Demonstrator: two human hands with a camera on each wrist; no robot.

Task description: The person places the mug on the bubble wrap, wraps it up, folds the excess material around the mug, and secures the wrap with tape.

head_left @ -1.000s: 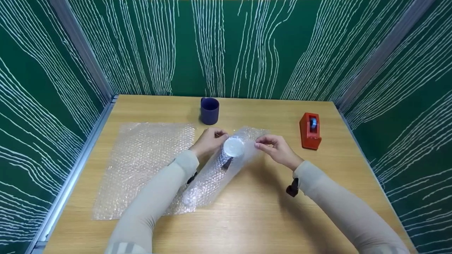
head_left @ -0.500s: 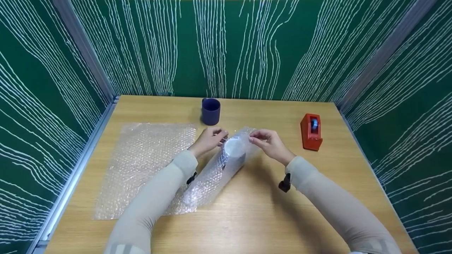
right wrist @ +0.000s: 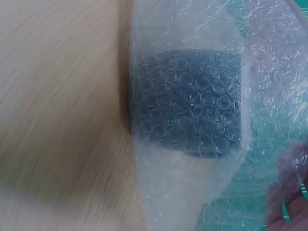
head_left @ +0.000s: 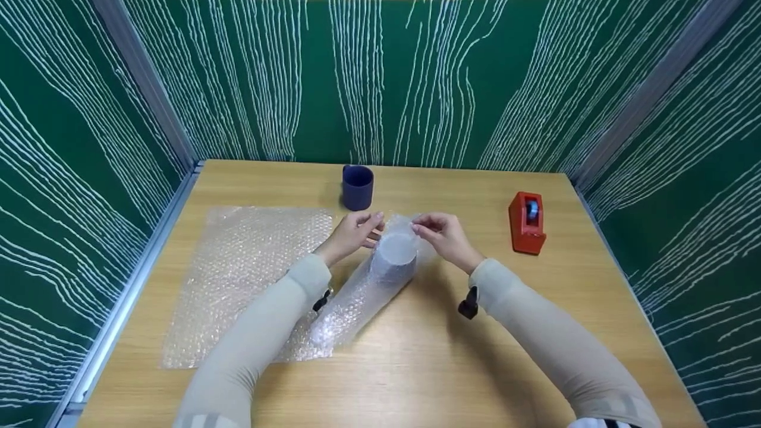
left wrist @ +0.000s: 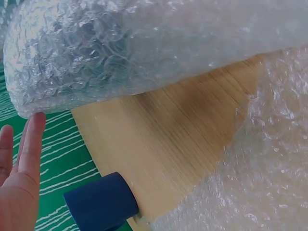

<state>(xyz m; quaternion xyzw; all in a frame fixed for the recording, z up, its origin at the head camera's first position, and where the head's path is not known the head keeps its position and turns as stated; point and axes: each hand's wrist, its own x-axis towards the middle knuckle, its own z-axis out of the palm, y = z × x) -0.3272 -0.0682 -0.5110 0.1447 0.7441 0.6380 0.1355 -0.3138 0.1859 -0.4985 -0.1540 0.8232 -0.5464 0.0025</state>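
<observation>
A sheet of clear bubble wrap (head_left: 357,309) is rolled around a dark, rounded object (right wrist: 187,103), whose pale round end (head_left: 397,249) shows through the film from above. My right hand (head_left: 446,238) pinches the loose edge at the far side of this roll. In the right wrist view its fingers appear partly behind the film. My left hand (head_left: 351,238) is at the roll's far left side. Its fingers extend fairly straight in the left wrist view, one fingertip (left wrist: 36,120) right at the bubble wrap's end.
A dark blue mug (head_left: 357,188) stands behind my left hand. Another bubble wrap sheet (head_left: 238,267) lies flat at the left, under my left forearm. A red tape dispenser (head_left: 527,223) stands at the right on the wooden table (head_left: 452,380). Green walls surround it.
My right hand has moved left, drawing the loose bubble wrap over the object's round end. The left hand stays near the same spot, its fingers now more spread.
</observation>
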